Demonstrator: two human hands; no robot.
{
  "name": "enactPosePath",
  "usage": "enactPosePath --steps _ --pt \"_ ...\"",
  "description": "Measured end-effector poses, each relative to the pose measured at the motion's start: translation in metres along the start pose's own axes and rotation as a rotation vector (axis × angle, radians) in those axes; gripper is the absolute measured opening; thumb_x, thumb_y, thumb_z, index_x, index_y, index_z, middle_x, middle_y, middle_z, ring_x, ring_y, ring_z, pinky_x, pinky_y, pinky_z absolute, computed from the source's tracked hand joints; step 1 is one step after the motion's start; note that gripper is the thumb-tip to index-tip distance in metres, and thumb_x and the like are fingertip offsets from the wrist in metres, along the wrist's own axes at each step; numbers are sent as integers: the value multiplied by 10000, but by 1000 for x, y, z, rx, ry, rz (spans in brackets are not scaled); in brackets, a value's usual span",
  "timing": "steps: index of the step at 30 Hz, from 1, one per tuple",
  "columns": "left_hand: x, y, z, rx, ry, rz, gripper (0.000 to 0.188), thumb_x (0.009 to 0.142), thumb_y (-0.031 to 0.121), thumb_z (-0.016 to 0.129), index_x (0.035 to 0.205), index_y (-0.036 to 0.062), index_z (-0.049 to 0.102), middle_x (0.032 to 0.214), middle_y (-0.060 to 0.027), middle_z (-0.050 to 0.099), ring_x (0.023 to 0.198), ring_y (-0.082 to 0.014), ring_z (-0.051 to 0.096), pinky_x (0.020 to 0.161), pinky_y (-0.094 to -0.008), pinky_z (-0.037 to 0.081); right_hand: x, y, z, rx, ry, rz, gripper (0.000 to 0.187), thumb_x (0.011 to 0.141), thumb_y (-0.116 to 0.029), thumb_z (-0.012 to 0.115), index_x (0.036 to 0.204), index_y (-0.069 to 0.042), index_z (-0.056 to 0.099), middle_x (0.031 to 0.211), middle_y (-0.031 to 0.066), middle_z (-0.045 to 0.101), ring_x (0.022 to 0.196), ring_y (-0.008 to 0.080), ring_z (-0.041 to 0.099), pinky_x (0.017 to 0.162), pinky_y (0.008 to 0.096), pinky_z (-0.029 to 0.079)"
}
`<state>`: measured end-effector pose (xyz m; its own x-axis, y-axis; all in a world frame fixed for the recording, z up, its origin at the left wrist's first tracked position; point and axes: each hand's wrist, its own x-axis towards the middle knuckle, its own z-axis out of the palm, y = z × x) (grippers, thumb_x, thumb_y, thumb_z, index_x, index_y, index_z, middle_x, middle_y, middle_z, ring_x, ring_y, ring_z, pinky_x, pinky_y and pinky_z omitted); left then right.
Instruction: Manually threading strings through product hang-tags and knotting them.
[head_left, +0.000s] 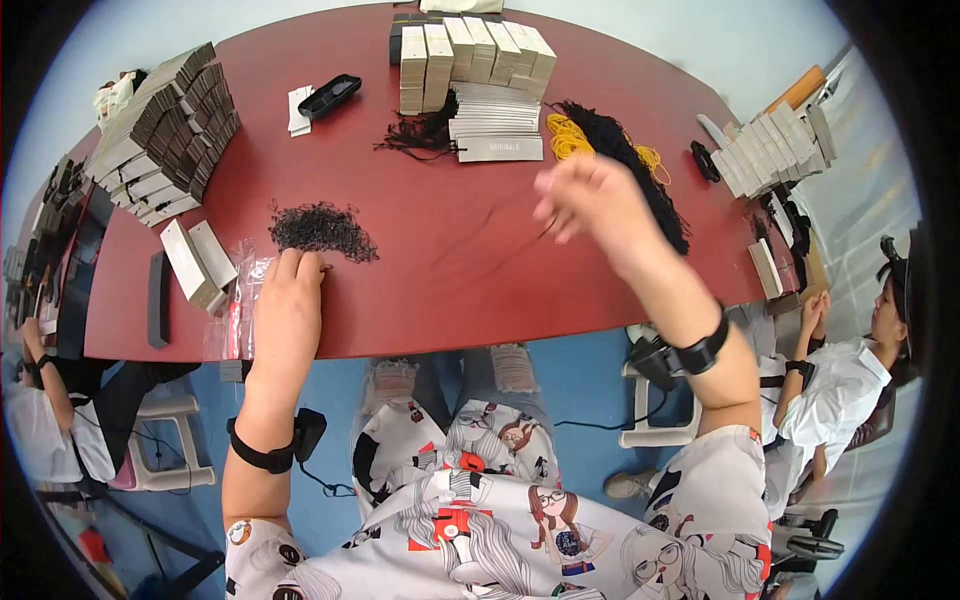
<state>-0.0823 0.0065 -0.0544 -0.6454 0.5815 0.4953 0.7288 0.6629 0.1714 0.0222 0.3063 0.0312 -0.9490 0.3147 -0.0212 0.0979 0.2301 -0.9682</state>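
Observation:
My right hand [590, 205] is raised over the red table, its fingers pinched on thin black cords [500, 262]. The loose ends trail to the left, smeared by motion. Beside a pile of small black wire-like pieces [325, 232], my left hand [288, 290] rests with its fingers curled together. Whatever those fingers may hold is hidden. Right of my right hand lies a long bundle of black cords [640, 165], with yellow cords [570, 137] along it. White card tags [497, 125] are spread in an overlapping row farther back, next to a tangle of black strings [420, 132].
Stacked cards stand at the far middle [475, 55] and far left [165, 135]. White boxes [195, 265], a dark bar [158, 298] and clear plastic bags [238, 310] lie left of me. A black tray [330, 96] sits farther back. Another person [835, 385] sits at right.

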Motion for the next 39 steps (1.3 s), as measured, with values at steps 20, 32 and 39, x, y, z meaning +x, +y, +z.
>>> enactPosePath --steps 20,32,39 --pt "1 -11 -3 -255 25 -111 90 774 30 591 863 15 584 819 -126 533 753 -300 542 672 -351 440 14 50 61 -777 -271 -343 103 782 -146 611 809 -63 557 833 82 528 838 267 488 765 368 410" --pt "15 -7 7 12 -52 74 102 800 42 541 875 6 481 816 -147 509 789 -346 519 678 -402 429 -22 45 63 -681 -364 -569 87 758 -104 604 784 -60 534 813 78 495 809 258 465 740 364 381" --pt "-3 15 -15 -331 111 -73 135 791 -47 480 917 -4 502 762 -152 526 694 -298 537 628 -349 435 -25 48 61 -733 -323 -543 116 739 -122 627 787 -68 536 835 70 493 833 256 465 751 363 379"
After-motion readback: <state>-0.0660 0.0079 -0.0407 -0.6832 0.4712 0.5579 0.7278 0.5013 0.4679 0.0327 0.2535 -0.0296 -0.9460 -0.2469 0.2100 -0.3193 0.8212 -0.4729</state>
